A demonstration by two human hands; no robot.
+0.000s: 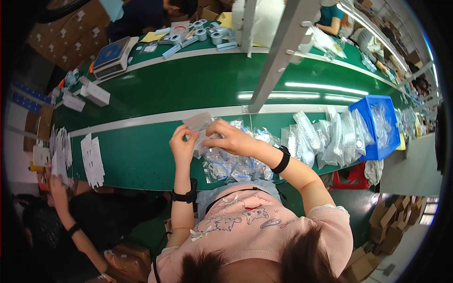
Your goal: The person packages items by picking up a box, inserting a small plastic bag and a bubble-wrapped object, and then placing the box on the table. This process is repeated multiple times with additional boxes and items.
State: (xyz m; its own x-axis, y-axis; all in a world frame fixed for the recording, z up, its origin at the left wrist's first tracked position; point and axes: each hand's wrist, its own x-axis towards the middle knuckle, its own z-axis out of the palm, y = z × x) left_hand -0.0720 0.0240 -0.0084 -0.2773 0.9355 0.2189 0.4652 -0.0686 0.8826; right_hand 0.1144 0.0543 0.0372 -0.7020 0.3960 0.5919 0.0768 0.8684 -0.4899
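Note:
Above the near edge of the green table, my left hand (pixel 181 144) pinches a small whitish carton (pixel 198 121) by its left side, thumb and fingers closed. The carton's pale flap stands up at its far end. My right hand (pixel 229 139) is at the carton's right side with its fingers bent inward. What lies between those fingers is hidden; clear plastic shows close to them. Under and beside my hands, a pile of clear bags (pixel 236 167) with white and blue parts inside lies along the table edge.
Bubble-wrapped packs (pixel 330 137) lie to the right, beside a blue bin (pixel 377 153) holding clear bags. Flat white cartons (pixel 92 160) lie at left, near a co-worker's hand (pixel 57 188). A grey post (pixel 271 70) rises beyond my hands. A scale (pixel 113 56) and tape rolls (pixel 200 34) stand farther back.

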